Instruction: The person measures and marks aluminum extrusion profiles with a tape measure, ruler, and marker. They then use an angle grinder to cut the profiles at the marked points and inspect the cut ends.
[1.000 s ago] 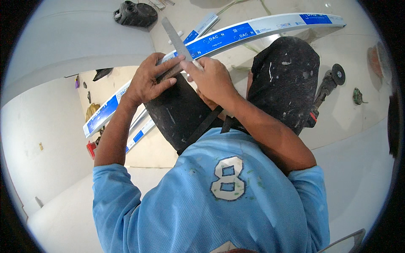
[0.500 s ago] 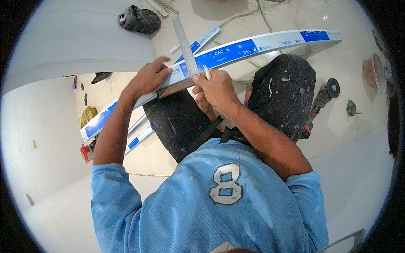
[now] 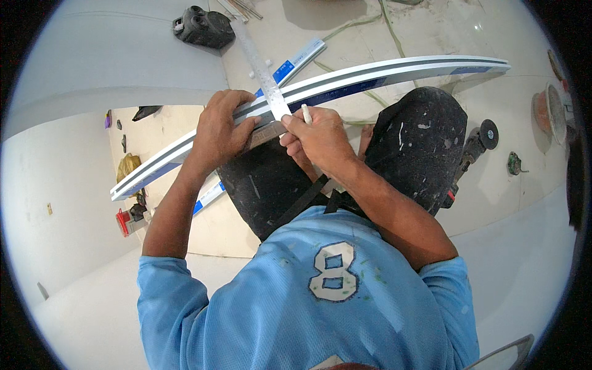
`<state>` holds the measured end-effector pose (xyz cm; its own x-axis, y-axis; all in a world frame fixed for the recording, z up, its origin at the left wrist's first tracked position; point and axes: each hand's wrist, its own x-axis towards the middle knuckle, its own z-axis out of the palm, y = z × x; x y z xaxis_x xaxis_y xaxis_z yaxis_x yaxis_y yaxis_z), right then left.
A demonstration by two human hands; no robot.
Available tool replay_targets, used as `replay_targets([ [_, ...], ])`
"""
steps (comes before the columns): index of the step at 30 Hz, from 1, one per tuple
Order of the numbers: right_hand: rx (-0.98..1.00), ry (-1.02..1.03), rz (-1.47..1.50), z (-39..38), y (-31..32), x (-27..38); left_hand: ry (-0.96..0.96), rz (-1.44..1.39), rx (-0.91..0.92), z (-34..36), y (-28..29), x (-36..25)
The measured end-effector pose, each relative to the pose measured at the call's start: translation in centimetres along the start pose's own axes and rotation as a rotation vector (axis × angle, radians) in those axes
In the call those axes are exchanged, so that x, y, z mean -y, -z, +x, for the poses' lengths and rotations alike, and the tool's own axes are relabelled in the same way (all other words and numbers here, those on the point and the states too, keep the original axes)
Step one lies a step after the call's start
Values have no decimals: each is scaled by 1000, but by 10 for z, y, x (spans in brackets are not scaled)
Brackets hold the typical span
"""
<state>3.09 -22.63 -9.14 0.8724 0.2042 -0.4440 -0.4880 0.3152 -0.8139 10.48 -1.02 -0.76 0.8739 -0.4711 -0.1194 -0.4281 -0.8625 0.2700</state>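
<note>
Right hand: the right hand [image 3: 317,132] is closed around a white marker [image 3: 306,113], its tip touching the long rail just beside the blade of the square.
Left hand: the left hand [image 3: 221,126] lies with spread fingers over the long aluminium rail [image 3: 382,73] and over the stock of the metal square [image 3: 266,77], pressing both together; it is not a fist, more a flat clamp.
Change: one second ago the square stood tilted and the marker hand was above the rail; half a second ago the blade was coming upright. Now the blade lies across the rail at a right angle and the marker is set against its edge.
Meaning: I judge that aligning is finished and marking a line across the rail is the step in hand.
Rail position: it rests across the dark-trousered knees [image 3: 271,185], running from lower left to upper right, and it has turned so the blue printed film is less seen.
Around: a second rail with blue film [image 3: 296,60] lies on the floor behind; an angle grinder [image 3: 475,145] beside the right knee; a black tool bag [image 3: 203,26] far above; a small red tool [image 3: 126,220] at the left.
</note>
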Motion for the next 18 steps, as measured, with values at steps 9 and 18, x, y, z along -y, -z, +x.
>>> replay_targets([
  [9, -122, 108, 65, 13, -7, -16, -193, -2, 74, -12, 1, -11],
  [18, -98, 157, 155, 12, -1, -17, -348, 120, 98, -8, -8, -2],
])
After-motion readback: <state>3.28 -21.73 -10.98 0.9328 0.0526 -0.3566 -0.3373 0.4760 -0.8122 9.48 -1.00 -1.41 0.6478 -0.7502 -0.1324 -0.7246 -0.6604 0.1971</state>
